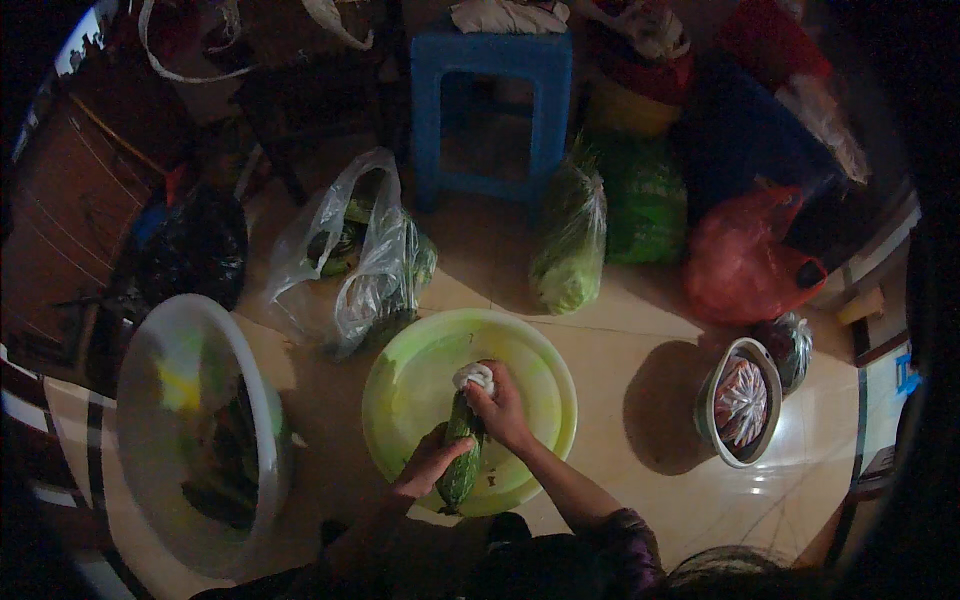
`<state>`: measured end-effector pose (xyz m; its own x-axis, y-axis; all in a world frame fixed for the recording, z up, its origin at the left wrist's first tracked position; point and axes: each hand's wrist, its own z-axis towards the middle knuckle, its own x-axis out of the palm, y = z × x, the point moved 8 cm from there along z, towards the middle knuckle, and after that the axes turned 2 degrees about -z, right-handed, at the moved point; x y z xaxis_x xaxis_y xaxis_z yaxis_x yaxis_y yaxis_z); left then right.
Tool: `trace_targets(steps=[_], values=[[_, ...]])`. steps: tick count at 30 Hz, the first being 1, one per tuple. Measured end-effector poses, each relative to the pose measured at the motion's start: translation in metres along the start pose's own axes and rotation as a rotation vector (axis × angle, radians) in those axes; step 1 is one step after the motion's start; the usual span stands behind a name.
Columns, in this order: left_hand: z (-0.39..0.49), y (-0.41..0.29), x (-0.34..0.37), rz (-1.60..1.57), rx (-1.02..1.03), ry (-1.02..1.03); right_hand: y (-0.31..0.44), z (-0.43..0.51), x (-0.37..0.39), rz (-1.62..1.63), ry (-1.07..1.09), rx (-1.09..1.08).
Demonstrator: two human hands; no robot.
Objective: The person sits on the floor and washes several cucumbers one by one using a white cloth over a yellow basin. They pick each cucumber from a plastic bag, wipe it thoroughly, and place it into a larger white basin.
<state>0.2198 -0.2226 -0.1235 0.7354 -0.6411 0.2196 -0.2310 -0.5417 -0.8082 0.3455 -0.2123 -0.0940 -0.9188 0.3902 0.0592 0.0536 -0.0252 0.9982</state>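
Over a yellow-green plastic basin (390, 375), my left hand (431, 461) grips the lower part of a long green striped gourd or squash (459, 476). A crumpled white cloth (472, 377) is bunched in my right hand (499, 405), pressed at the gourd's far end. The gourd tilts, its near tip pointing toward me over the basin's front rim. Small dark bits lie on the basin floor near the gourd.
A large translucent tub (259, 420) with dark green vegetables stands left. Beyond the basin are a clear bag of striped gourds (360, 255), a bagged cabbage (566, 277) and a blue stool (491, 52). To the right are a red bag (735, 262) and a small bucket (709, 420) holding a plastic bag.
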Motion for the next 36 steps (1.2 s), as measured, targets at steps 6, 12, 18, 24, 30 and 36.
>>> trace_targets(steps=[6,12,18,24,30,36], values=[[0.001,0.003,-0.003,0.021,0.007,-0.049,0.006,0.000,-0.002,0.048,0.027,0.019],[0.003,0.006,-0.009,0.066,0.008,-0.040,-0.003,-0.002,-0.002,0.091,0.074,0.070],[-0.006,0.019,-0.002,-0.631,-0.199,0.236,-0.050,0.010,-0.025,0.277,-0.026,0.237],[0.002,0.017,-0.005,-0.830,-0.160,0.314,-0.095,-0.008,-0.037,-0.953,0.086,0.218],[0.018,0.026,-0.022,-0.730,-0.129,0.226,-0.104,-0.016,-0.031,-1.014,0.310,0.155],[0.049,0.045,-0.042,-0.868,-0.110,0.219,-0.004,-0.059,0.023,-0.749,0.214,-0.065]])
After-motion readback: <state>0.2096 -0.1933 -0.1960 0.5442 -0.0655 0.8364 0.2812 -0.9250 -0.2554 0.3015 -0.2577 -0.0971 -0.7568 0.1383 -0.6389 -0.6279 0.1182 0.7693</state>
